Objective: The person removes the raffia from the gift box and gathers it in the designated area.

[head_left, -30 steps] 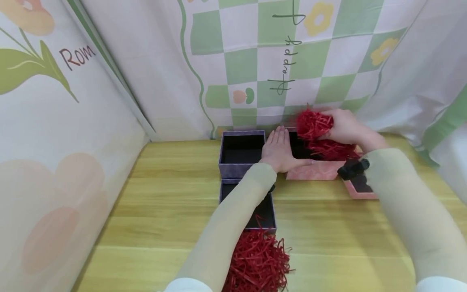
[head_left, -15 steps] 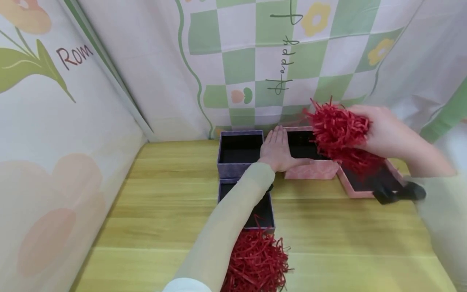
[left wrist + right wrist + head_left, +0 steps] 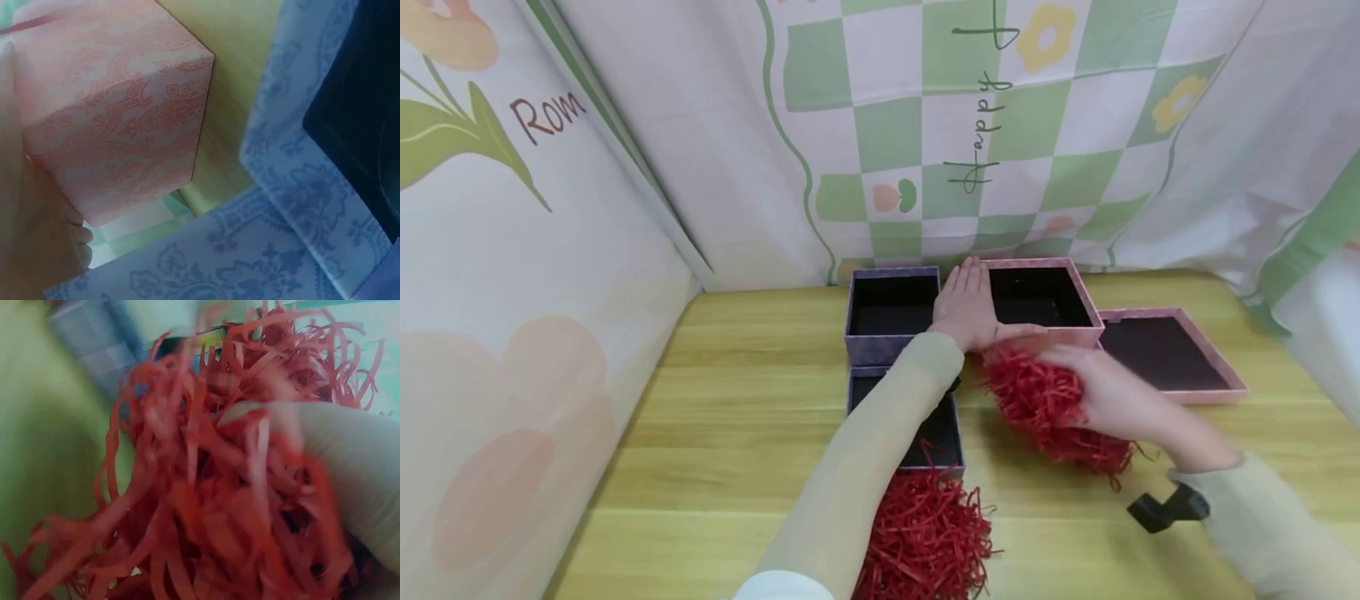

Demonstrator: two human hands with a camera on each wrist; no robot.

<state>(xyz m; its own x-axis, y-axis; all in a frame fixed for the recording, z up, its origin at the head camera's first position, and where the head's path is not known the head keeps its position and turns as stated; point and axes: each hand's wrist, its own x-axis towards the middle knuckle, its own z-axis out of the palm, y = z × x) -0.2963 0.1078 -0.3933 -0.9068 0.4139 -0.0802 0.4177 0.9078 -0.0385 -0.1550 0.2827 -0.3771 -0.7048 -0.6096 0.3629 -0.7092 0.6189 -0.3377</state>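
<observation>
My right hand [image 3: 1112, 396] grips a bundle of red shredded paper [image 3: 1037, 396] just in front of the pink box [image 3: 1078, 335]; loose strands hang from it, and in the right wrist view the shredded paper [image 3: 206, 506] hides most of the fingers. With fingers straight, my left hand [image 3: 966, 308] rests on the left side of the pink box, its thumb along the front rim. That box stands open and its dark inside shows bare. In the left wrist view the patterned pink box [image 3: 125, 119] lies against the hand, beside a purple-blue box [image 3: 181, 262].
A purple box [image 3: 891, 350] stands left of the left hand, with a purple lid [image 3: 951, 446] before it, partly under the left forearm. Right of the pink box lies a pink lid [image 3: 1165, 354]. Another red shredded paper pile [image 3: 928, 533] sits near the front. A patterned curtain [image 3: 887, 125] hangs behind.
My right hand has lifted the red shredded paper out of the pink box, swung it right, then brought it forward and left in front of the box. My left hand has stayed in place.
</observation>
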